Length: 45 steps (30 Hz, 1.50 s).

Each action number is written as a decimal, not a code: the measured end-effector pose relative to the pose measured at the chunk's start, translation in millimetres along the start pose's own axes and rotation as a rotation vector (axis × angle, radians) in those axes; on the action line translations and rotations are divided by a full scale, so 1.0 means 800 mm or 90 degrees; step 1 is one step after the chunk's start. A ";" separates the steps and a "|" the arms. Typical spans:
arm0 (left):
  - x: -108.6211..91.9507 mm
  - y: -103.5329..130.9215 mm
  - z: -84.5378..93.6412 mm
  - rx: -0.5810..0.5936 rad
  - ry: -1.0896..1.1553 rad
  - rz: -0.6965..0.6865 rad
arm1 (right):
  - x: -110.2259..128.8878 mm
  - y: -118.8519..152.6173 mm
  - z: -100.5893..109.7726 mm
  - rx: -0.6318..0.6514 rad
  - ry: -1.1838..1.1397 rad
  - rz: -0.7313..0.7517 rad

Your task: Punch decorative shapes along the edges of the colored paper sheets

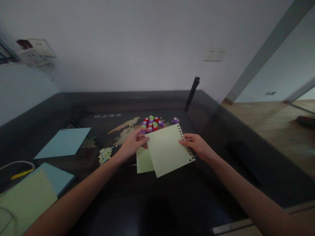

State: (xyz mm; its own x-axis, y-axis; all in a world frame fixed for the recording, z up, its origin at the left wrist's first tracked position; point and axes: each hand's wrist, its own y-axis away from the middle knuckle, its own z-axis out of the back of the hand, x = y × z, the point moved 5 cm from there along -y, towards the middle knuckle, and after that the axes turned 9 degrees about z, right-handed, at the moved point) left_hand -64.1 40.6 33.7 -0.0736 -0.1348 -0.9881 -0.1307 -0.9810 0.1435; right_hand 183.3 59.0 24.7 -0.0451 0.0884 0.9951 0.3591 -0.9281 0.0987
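A pale yellow-green sheet of paper (167,150) is held tilted over the dark table, with a row of small punched shapes along its right edge. My left hand (135,141) is closed on its upper left edge, thumb on top. On the opposite side, my right hand (195,144) pinches the punched edge between thumb and fingers. A second green sheet (144,162) shows partly beneath the first, below my left hand; whether that hand grips it too, I cannot tell. Behind the paper sit several small red, green and purple eye-like pieces (151,122), partly hidden by my left fingers.
One purple eye-like piece (175,120) stands apart at the right. Pale paper confetti (105,155) lies left of my hands. Blue sheets (66,142) and a yellow-green sheet (29,200) lie farther left, near a looped cable (18,162). A black upright stick (192,94) stands at the back right.
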 end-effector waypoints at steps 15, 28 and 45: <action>-0.035 -0.097 -0.128 0.064 -0.307 -0.147 | -0.001 0.036 0.137 -0.242 0.023 -0.013; 0.000 -0.135 -0.167 0.042 -0.514 -0.208 | -0.037 0.015 0.174 -0.224 0.464 0.053; 0.004 -0.134 -0.160 0.025 -0.595 -0.259 | -0.023 0.024 0.147 -0.251 0.799 0.129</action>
State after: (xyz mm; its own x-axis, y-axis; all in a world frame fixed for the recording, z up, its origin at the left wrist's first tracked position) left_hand 75.9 127.2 8.5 -0.7569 0.3871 -0.5266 -0.3491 -0.9206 -0.1750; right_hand 301.1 82.0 9.2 -0.9229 -0.2562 0.2874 0.1783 -0.9460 -0.2707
